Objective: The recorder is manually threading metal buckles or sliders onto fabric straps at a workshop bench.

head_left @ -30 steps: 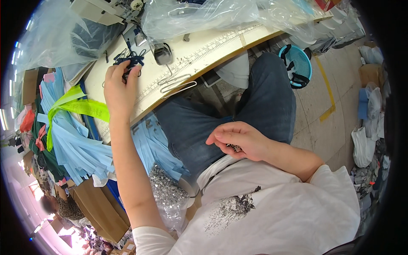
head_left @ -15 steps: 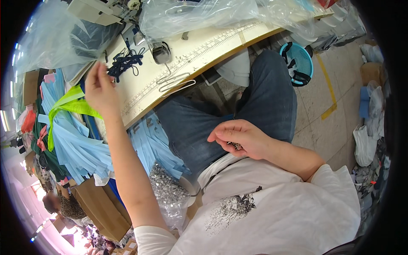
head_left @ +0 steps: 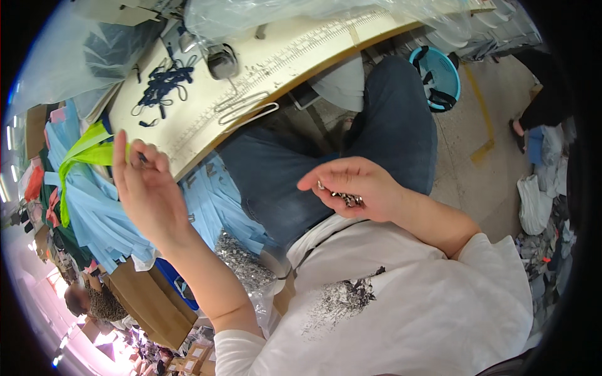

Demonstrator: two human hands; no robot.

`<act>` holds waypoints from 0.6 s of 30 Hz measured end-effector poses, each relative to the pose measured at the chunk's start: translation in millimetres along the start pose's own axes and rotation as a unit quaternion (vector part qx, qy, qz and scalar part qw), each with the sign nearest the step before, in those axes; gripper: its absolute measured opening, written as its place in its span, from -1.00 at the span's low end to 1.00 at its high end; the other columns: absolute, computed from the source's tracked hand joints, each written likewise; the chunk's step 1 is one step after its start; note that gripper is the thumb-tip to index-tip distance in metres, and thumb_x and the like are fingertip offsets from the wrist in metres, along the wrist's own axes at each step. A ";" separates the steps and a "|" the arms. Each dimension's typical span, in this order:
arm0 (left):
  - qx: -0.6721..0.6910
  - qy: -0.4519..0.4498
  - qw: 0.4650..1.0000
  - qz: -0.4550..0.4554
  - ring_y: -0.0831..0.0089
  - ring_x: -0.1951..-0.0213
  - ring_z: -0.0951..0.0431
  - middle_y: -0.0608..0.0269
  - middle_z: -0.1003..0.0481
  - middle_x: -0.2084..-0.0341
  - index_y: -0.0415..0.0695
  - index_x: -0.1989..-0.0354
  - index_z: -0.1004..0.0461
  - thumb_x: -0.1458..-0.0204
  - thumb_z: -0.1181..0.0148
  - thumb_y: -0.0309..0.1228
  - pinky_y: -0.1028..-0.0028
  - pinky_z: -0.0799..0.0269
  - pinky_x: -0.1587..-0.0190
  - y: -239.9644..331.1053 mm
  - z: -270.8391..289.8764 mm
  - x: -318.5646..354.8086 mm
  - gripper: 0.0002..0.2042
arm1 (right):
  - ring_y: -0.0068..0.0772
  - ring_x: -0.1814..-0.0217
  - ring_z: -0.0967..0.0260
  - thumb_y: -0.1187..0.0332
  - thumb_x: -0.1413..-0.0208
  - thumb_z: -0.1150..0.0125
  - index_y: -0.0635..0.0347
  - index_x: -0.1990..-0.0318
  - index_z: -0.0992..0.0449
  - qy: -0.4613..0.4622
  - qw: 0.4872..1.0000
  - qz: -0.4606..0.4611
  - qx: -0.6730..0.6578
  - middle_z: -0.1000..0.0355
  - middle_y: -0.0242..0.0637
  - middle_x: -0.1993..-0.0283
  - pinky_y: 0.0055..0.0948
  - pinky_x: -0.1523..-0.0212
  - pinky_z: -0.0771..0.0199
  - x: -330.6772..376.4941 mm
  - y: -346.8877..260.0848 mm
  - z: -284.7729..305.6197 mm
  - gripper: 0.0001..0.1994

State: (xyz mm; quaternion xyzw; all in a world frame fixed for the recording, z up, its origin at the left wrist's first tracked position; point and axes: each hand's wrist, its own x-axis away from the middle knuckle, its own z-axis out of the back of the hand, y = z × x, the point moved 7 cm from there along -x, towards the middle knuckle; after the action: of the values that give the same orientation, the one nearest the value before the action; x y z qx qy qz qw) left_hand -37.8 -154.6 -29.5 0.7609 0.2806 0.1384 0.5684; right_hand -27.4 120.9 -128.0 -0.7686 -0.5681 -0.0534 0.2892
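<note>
small clips: shiny metal | surface: matt pale wood-look board | cords: dark woven cloth | bags: glossy clear plastic | blue pieces: matt thin fabric

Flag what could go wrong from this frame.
1. The right hand cups small loose metal pieces above the lap; a tilt could spill them onto the blue jeans or floor.
2. The left hand pinches something small and dark in the air beside the cream worktable edge; a weak grip may drop it into the pale blue fabric stack.
</note>
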 end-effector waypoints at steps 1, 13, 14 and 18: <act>0.049 -0.012 0.997 0.059 0.48 0.26 -0.39 0.13 -0.41 0.22 -0.34 -0.18 -0.22 -0.15 -0.04 -0.55 0.58 -0.39 0.26 -9.4 -9.4 17.8 -0.59 | -0.72 0.63 -0.02 0.39 -0.28 0.01 0.37 -0.03 -0.44 0.002 1.000 -0.006 -0.021 -0.25 -0.38 0.49 -0.71 0.71 0.05 0.1 -2.8 0.2 -0.73; 0.173 -0.137 0.911 0.348 0.41 0.33 -0.49 0.22 -0.46 0.32 -0.26 0.11 -0.48 0.02 -0.26 -0.63 0.53 -0.48 0.32 -111.0 -38.6 191.6 -0.74 | -0.73 0.55 -0.12 0.34 -0.27 -0.03 0.34 0.01 -0.46 -0.039 0.997 0.066 -0.030 -0.32 -0.31 0.42 -0.75 0.72 0.02 -1.1 -9.0 7.4 -0.73; 0.174 -0.138 0.911 0.349 0.41 0.33 -0.49 0.22 -0.46 0.32 -0.26 0.11 -0.48 0.02 -0.26 -0.63 0.53 -0.48 0.32 -108.3 -35.5 199.3 -0.74 | -0.72 0.54 -0.13 0.35 -0.27 -0.03 0.34 0.01 -0.47 -0.036 0.997 0.063 -0.034 -0.32 -0.30 0.43 -0.75 0.73 0.02 -0.7 -9.9 6.9 -0.74; -0.111 -0.278 0.889 0.347 0.46 0.37 -0.53 0.24 -0.49 0.38 -0.27 0.22 -0.53 0.11 -0.32 -0.65 0.54 -0.47 0.34 -103.6 -38.5 214.1 -0.77 | -0.70 0.52 -0.14 0.39 -0.26 -0.02 0.34 -0.01 -0.45 -0.017 0.998 0.052 -0.036 -0.32 -0.28 0.41 -0.75 0.73 0.03 -2.5 -10.7 7.4 -0.74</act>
State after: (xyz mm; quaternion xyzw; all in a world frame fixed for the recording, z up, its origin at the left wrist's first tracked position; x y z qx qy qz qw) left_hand 86.0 21.2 -138.3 0.7491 -0.1880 0.1403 0.6196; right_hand -39.8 124.6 -131.0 -0.8075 -0.5302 -0.0460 0.2542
